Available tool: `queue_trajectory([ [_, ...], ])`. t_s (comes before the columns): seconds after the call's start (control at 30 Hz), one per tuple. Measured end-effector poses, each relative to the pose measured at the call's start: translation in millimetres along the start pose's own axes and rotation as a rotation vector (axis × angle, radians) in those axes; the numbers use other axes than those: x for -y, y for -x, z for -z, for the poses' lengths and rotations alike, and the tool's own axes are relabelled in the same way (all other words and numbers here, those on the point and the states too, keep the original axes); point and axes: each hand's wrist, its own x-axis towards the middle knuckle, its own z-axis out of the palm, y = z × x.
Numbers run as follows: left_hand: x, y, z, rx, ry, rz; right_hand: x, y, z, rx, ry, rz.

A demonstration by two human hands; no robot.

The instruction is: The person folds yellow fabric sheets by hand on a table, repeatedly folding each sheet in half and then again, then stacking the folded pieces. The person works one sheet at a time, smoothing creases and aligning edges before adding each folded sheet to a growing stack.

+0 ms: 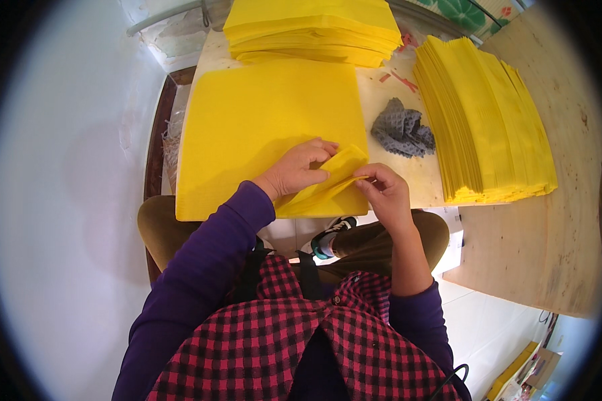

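Note:
A large flat yellow sheet point(247, 113), which looks like thin fabric, lies over the near left of the wooden table. Its near right corner is lifted and folded back on itself. My right hand point(386, 195) pinches the raised edge between thumb and fingers. On the left side of the fold, my left hand point(297, 168) is closed with its thumb against the lifted yellow layer and its fingers curled by the upper part. Whether one sheet or several lie under my hands, I cannot tell.
A thick yellow stack point(311, 33) stands at the far edge. Another tall stack of folded yellow pieces point(485, 123) is on the right. Between them and the sheet sits a crumpled grey cloth point(403, 128), with red scraps point(403, 81) beyond. A white wall point(67, 167) borders the left.

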Motion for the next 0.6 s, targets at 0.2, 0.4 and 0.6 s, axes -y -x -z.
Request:
queue_trajectory([
  [0.2, -5, 0, -1, -0.033, 0.090, -0.004, 2, -22, -8, 0.008, 0.068, 0.045],
  [0.4, -18, 1, 1, -0.053, 0.090, 0.093, 11, -40, -15, -0.014, 0.054, -0.024],
  [0.6, -15, 1, 2, -0.058, 0.057, 0.087, -2, -42, -2, -0.183, -0.051, -0.014],
])
